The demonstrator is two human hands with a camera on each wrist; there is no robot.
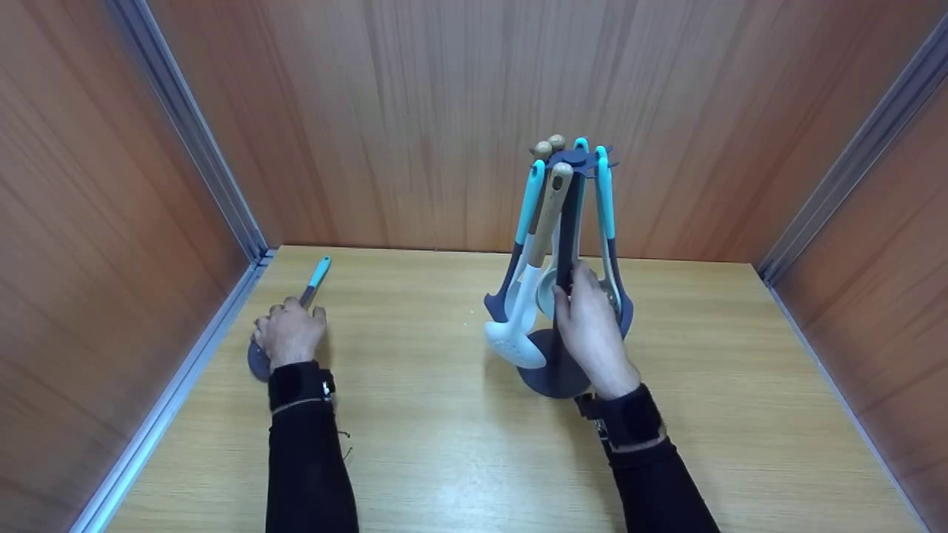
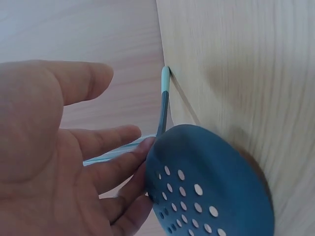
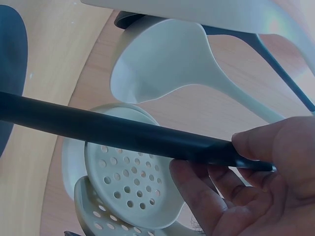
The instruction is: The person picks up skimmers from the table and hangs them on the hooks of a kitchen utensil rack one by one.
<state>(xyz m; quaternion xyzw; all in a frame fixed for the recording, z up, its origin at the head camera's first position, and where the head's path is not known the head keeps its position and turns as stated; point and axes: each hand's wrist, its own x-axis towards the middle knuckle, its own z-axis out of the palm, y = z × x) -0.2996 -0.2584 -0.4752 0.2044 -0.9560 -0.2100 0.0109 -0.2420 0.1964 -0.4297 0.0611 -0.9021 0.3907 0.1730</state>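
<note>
My left hand (image 1: 290, 332) lies over the round head of a dark blue perforated skimmer (image 1: 259, 361) flat on the table at the left. Its teal-tipped handle (image 1: 318, 272) points toward the back wall. In the left wrist view the fingers (image 2: 118, 162) are nearly straight and touch the rim of the skimmer head (image 2: 211, 182). My right hand (image 1: 585, 311) grips the dark central pole (image 1: 569, 252) of a utensil stand, thumb and fingers (image 3: 197, 182) wrapped round the pole (image 3: 123, 133). Several blue and white utensils hang from the stand.
The stand's round dark base (image 1: 548, 377) sits mid-table, with a white slotted spoon (image 1: 512, 342), a white ladle (image 3: 162, 64) and a white skimmer (image 3: 128, 187) hanging close to my right hand. Wooden walls enclose the light wood table (image 1: 444, 444) on three sides.
</note>
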